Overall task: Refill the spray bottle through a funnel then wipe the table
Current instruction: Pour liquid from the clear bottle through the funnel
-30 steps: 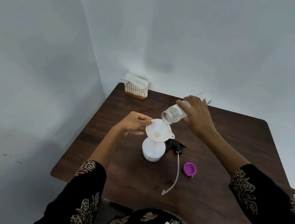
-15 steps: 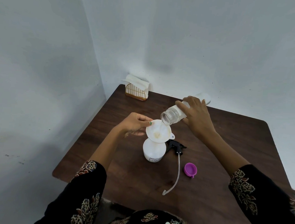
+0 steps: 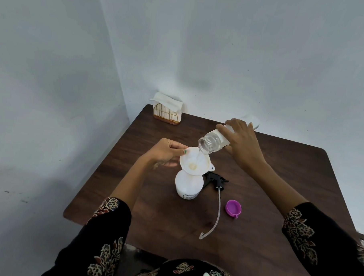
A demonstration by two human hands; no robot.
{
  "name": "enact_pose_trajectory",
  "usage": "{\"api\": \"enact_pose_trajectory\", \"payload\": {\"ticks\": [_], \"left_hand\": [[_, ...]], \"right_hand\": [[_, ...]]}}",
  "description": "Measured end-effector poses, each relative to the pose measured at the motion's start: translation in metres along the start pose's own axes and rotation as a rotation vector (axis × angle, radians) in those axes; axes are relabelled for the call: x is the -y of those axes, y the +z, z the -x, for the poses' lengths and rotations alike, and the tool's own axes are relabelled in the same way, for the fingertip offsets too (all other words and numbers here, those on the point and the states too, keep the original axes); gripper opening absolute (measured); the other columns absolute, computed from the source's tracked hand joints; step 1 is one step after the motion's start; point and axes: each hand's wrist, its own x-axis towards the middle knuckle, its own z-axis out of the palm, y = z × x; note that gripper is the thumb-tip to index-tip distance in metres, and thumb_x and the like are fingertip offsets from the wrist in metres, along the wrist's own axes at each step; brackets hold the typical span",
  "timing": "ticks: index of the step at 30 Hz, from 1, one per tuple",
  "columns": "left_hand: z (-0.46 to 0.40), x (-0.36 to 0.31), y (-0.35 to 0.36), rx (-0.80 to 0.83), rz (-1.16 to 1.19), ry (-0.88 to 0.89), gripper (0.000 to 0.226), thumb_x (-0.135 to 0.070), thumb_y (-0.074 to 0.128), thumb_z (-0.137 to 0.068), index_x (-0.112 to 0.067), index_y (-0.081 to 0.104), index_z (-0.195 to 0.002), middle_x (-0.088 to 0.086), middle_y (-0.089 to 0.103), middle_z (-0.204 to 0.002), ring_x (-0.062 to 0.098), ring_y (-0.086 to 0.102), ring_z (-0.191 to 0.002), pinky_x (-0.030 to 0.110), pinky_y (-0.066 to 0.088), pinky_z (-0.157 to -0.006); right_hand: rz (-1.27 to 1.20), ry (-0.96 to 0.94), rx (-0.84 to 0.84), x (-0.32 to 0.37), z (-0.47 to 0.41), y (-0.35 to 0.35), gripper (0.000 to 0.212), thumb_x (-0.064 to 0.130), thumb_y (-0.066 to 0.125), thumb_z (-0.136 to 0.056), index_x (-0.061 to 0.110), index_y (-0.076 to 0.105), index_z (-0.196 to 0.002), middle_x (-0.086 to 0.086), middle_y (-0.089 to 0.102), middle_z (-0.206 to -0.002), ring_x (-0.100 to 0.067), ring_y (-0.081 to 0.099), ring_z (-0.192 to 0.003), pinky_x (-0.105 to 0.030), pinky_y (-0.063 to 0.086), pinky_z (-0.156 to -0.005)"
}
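Two pale bluish-white walls [image 3: 222, 45] met in a corner at the upper left of the frame, scuffed with small dark marks at the lower left. A dark brown wooden table [image 3: 279, 173] with rounded corners filled the lower centre, pushed into that corner under soft, even light

One head-worn camera looks forward and steeply down. It sits close above the table [image 3: 279, 183], facing the far corner walls.

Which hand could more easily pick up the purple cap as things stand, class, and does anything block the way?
Probably the right hand: the purple cap lies on its side with bare table between. But it holds the refill bottle tilted over the funnel, so it must first free itself.
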Motion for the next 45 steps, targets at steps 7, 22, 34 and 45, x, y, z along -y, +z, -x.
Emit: {"api": "enact_pose_trajectory", "payload": {"ticks": [7, 22, 34, 45], "left_hand": [[0.0004, 0.001, 0.0005, -0.004, 0.007, 0.001, 0.011, -0.02, 0.063, -0.09, -0.023, 0.072, -0.096, -0.002, 0.073, -0.091, 0.008, 0.065, -0.079, 0.02, 0.055, -0.063], [-0.0025, 0.0041, 0.0027, -0.022, 0.014, 0.005, 0.01, -0.02, 0.065, -0.089, -0.027, 0.072, -0.089, 0.003, 0.074, -0.099, 0.015, 0.068, -0.089, 0.032, 0.057, -0.077], [-0.0027, 0.0042, 0.0017, -0.01, 0.024, -0.005, 0.013, -0.02, 0.065, -0.089, -0.021, 0.073, -0.1, 0.004, 0.074, -0.098, 0.013, 0.068, -0.086, 0.029, 0.057, -0.074], [-0.0023, 0.0028, 0.0027, -0.01, 0.03, -0.011, 0.012, -0.02, 0.064, -0.089, -0.022, 0.072, -0.098, -0.002, 0.073, -0.09, 0.007, 0.066, -0.076, 0.026, 0.056, -0.071]], "right_hand": [[-0.002, -0.004, -0.001, 0.0002, 0.0017, 0.0002, 0.049, 0.013, 0.067, -0.083, 0.015, 0.051, -0.129, -0.018, 0.05, -0.129, -0.035, 0.042, -0.125, -0.058, 0.031, -0.103], [-0.005, -0.004, -0.004, -0.0001, 0.0018, 0.0006, 0.051, 0.011, 0.07, -0.081, 0.014, 0.052, -0.129, -0.018, 0.051, -0.128, -0.036, 0.043, -0.125, -0.06, 0.031, -0.103], [0.005, -0.001, 0.002, -0.0019, 0.0018, 0.0018, 0.051, 0.011, 0.067, -0.083, 0.015, 0.05, -0.13, -0.018, 0.049, -0.13, -0.034, 0.04, -0.127, -0.059, 0.03, -0.104], [0.008, 0.001, 0.004, -0.0027, 0.0014, 0.001, 0.05, 0.012, 0.066, -0.084, 0.016, 0.049, -0.131, -0.016, 0.048, -0.131, -0.033, 0.04, -0.127, -0.058, 0.03, -0.104]]}}
